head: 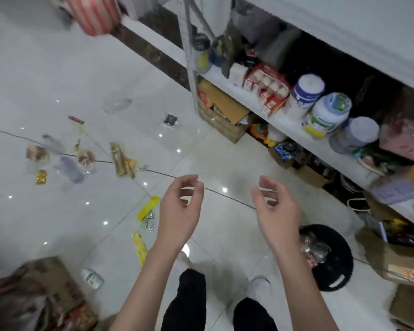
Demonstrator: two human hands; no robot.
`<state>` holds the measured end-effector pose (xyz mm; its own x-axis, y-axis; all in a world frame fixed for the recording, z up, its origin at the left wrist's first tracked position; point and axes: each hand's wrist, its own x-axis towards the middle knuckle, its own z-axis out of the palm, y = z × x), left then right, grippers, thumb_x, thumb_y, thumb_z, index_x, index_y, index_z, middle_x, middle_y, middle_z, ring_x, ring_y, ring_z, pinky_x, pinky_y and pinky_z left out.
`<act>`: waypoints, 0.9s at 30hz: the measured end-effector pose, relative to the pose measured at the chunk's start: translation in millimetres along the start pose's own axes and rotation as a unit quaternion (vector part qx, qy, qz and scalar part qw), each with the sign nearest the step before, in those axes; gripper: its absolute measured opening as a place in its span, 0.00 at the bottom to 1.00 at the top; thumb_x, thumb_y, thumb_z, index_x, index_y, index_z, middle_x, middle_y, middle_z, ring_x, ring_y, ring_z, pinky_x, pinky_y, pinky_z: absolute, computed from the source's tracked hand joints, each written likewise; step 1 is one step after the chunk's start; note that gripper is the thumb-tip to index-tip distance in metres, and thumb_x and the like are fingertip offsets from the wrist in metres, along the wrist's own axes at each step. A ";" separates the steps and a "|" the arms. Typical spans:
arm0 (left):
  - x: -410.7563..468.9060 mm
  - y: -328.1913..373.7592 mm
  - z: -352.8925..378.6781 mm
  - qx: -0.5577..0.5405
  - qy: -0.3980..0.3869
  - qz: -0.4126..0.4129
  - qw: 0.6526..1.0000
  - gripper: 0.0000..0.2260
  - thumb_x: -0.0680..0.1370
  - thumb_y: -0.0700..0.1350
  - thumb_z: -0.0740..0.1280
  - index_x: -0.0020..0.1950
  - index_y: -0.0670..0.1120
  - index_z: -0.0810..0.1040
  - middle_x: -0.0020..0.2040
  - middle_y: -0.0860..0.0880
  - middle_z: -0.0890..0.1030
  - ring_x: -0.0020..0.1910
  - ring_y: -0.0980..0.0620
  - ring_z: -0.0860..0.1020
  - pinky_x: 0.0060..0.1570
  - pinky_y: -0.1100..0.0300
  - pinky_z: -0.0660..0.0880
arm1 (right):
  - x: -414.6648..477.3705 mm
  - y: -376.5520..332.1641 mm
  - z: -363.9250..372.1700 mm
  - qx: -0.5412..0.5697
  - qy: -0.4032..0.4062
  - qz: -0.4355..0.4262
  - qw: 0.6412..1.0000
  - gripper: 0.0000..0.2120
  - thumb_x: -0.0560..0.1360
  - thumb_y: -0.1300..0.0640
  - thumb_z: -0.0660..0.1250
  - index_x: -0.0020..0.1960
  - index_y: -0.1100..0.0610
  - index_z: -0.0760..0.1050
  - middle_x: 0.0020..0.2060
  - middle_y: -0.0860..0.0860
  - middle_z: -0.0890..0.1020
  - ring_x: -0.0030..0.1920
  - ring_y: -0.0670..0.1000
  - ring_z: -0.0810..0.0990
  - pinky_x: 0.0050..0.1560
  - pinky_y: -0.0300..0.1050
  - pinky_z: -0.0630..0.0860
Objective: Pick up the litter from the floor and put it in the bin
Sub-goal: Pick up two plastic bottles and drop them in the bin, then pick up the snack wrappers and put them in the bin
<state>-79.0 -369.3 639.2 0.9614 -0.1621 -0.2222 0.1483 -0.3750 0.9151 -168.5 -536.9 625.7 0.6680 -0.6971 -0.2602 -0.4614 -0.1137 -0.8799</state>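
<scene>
Litter lies scattered on the white tiled floor to my left: a gold wrapper (120, 159), a yellow wrapper (148, 208), another yellow wrapper (139, 247), a clear plastic bottle (117, 105), a small white bottle (92, 278) and a small gold packet (41, 177). A black round bin (330, 259) stands on the floor at my right, with shiny wrappers inside. My left hand (179, 211) and my right hand (273, 209) hover in front of me above the floor, fingers loosely curled, holding nothing.
White shelves (273, 115) on the right hold jars, cartons and boxes. Cardboard boxes (397, 259) stand beside the bin. A brown box with bags (41, 297) sits at the lower left. My feet in white socks (256, 290) are below.
</scene>
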 end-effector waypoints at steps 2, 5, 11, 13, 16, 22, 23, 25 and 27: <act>3.6 4.2 -47.9 -0.011 0.039 -0.007 0.999 0.05 0.79 0.51 0.68 0.54 0.56 0.79 0.49 0.66 0.80 0.47 0.64 0.79 0.40 0.70 0.73 | -8.5 -32.7 28.4 0.000 -0.031 -0.021 0.999 0.13 0.77 0.48 0.70 0.61 0.45 0.77 0.54 0.39 0.79 0.52 0.35 0.77 0.43 0.22 0.70; 7.8 4.1 -118.1 -0.030 0.092 -0.031 0.995 0.05 0.79 0.51 0.68 0.54 0.56 0.79 0.48 0.65 0.80 0.47 0.63 0.79 0.39 0.69 0.74 | -24.2 -79.1 71.9 -0.016 -0.088 -0.045 0.995 0.13 0.77 0.45 0.69 0.60 0.40 0.75 0.54 0.36 0.78 0.53 0.35 0.76 0.41 0.23 0.71; 8.3 -6.7 -239.8 -0.055 0.192 -0.054 0.978 0.04 0.78 0.49 0.68 0.53 0.57 0.80 0.47 0.64 0.81 0.46 0.62 0.79 0.38 0.72 0.73 | -49.0 -152.3 162.8 -0.036 -0.166 -0.115 0.979 0.12 0.77 0.47 0.69 0.60 0.41 0.75 0.55 0.38 0.79 0.53 0.37 0.77 0.46 0.31 0.72; 7.3 -12.4 -274.7 -0.052 0.225 -0.058 0.971 0.04 0.78 0.49 0.69 0.51 0.57 0.80 0.47 0.64 0.81 0.46 0.61 0.80 0.38 0.70 0.73 | -56.0 -172.2 194.8 -0.042 -0.194 -0.136 0.971 0.13 0.77 0.48 0.70 0.60 0.43 0.76 0.55 0.39 0.79 0.53 0.37 0.77 0.45 0.27 0.72; 7.0 -21.4 -321.6 -0.052 0.265 -0.076 0.960 0.05 0.78 0.48 0.69 0.52 0.56 0.80 0.47 0.63 0.81 0.45 0.61 0.80 0.41 0.63 0.75 | -63.4 -199.8 244.4 -0.049 -0.237 -0.167 0.956 0.13 0.76 0.51 0.71 0.60 0.44 0.76 0.56 0.40 0.78 0.53 0.39 0.78 0.46 0.25 0.71; 24.3 -35.2 -395.5 -0.035 0.346 -0.101 0.932 0.05 0.78 0.48 0.69 0.52 0.57 0.79 0.50 0.57 0.82 0.45 0.63 0.79 0.42 0.61 0.75 | -63.6 -246.5 337.2 -0.074 -0.316 -0.215 0.921 0.13 0.76 0.50 0.71 0.60 0.43 0.75 0.55 0.38 0.78 0.53 0.38 0.78 0.46 0.25 0.71; 32.3 -38.0 -405.7 -0.034 0.356 -0.105 0.928 0.05 0.78 0.48 0.69 0.52 0.57 0.79 0.50 0.57 0.82 0.45 0.64 0.79 0.42 0.61 0.75 | -60.0 -253.2 352.3 -0.072 -0.326 -0.217 0.917 0.13 0.76 0.50 0.71 0.60 0.43 0.75 0.55 0.38 0.78 0.53 0.38 0.77 0.46 0.25 0.71; 52.9 -43.7 -425.8 -0.028 0.372 -0.112 0.921 0.05 0.78 0.49 0.69 0.52 0.57 0.79 0.50 0.58 0.82 0.46 0.64 0.79 0.42 0.61 0.74 | -48.9 -265.7 383.9 -0.072 -0.341 -0.219 0.911 0.14 0.76 0.50 0.71 0.61 0.43 0.76 0.55 0.38 0.78 0.52 0.37 0.77 0.46 0.25 0.71; 78.0 -49.6 -444.3 -0.021 0.384 -0.118 0.916 0.04 0.78 0.51 0.69 0.52 0.58 0.79 0.50 0.62 0.81 0.46 0.64 0.79 0.42 0.62 0.74 | -34.0 -277.0 415.9 -0.080 -0.353 -0.224 0.905 0.14 0.75 0.49 0.71 0.60 0.41 0.75 0.54 0.38 0.78 0.53 0.37 0.77 0.46 0.27 0.71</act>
<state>91.5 42.2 726.0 0.7787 0.6140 -0.1289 0.3668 -0.2790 0.8875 179.4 -187.3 712.9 0.9894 0.0631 -0.1308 -0.0934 -0.4138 -0.9056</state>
